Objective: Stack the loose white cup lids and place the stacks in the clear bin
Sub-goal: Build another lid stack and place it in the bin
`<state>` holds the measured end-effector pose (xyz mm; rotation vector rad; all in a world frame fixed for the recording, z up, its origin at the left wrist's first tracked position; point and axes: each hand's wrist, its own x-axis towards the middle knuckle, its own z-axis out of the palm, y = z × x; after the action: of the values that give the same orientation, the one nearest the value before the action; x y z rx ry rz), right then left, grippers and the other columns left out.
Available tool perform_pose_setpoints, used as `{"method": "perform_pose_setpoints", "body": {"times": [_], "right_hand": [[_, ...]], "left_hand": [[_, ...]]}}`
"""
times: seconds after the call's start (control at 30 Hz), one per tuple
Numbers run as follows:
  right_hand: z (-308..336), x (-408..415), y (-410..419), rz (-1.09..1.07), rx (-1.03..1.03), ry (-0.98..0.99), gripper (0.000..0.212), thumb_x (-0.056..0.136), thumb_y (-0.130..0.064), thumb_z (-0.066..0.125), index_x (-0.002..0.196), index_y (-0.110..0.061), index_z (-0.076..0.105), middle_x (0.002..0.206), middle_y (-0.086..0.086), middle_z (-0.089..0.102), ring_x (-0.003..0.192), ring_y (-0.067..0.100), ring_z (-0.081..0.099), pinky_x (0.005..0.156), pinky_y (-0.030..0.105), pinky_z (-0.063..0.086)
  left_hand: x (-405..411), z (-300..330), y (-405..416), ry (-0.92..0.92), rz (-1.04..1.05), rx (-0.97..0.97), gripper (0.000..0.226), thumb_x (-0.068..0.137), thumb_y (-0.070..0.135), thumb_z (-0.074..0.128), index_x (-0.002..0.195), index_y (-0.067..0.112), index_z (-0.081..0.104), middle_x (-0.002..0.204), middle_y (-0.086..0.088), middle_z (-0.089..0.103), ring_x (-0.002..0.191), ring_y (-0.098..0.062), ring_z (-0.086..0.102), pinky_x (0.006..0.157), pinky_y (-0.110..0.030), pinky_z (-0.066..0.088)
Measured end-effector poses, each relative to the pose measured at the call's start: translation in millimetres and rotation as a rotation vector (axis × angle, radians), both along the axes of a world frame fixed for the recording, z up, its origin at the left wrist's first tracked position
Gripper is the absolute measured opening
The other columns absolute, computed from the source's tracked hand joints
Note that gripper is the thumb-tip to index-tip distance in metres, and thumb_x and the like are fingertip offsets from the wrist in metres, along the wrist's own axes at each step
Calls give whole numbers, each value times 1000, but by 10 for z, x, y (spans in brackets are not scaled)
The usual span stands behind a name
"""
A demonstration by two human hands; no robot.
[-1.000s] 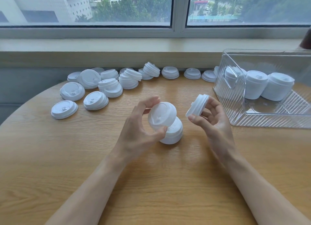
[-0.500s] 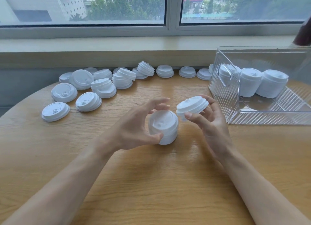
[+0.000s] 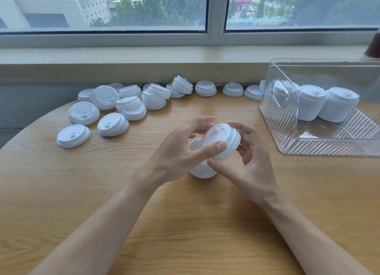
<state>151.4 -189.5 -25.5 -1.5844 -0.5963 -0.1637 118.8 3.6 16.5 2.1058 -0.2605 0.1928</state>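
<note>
The right hand [image 3: 249,161] has brought its small bundle of lids [image 3: 225,142] from beside the stack [image 3: 200,167] to tilt just over it, and the left hand [image 3: 181,151] now pinches that bundle too. Both grips hold it, so joining seems near. The lids are white, ribbed, nested; the stack stands on the desk [image 3: 102,192], left of the bin [image 3: 287,147].
</note>
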Motion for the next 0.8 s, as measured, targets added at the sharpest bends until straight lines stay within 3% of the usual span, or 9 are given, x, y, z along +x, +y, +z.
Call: {"method": "perform_pose_setpoints", "body": {"times": [0.27,0.37,0.5,0.63,0.8], "right_hand": [[-10,11,3,-10,9,-5,91,71,-26,95,149,-25,50,137,-2,66,131,20,62,111,36,50],[-11,64,-33,-28,61,27,87,71,-23,96,146,-30,53,135,-2,67,131,19,62,111,32,49],[-30,83,-37,-37,82,81,79,65,-30,98,131,-30,55,124,-12,70,121,15,67,106,29,52],[-53,55,5,-54,29,98,78,58,-42,97,122,-35,51,116,-21,69,113,8,68,96,20,52],[-43,30,76,-168,-130,59,83,50,-63,91,120,-44,51,121,-15,52,115,1,57,94,8,43]], "left_hand": [[-10,-39,2,-76,179,-119,71,75,66,75,133,27,66,120,18,72,116,-1,65,103,-34,51],[5,-90,143,-97,324,-191,67,73,69,77,128,32,67,117,21,72,112,1,66,94,-26,52],[8,-196,366,-51,449,-72,72,73,69,77,132,29,65,118,20,69,108,6,62,85,-14,48],[-25,-359,505,5,537,16,61,80,52,84,131,25,65,118,14,65,108,-7,62,95,-31,52],[-52,-483,544,42,577,75,58,80,51,83,129,28,64,119,9,64,111,-19,62,101,-46,51]]}}
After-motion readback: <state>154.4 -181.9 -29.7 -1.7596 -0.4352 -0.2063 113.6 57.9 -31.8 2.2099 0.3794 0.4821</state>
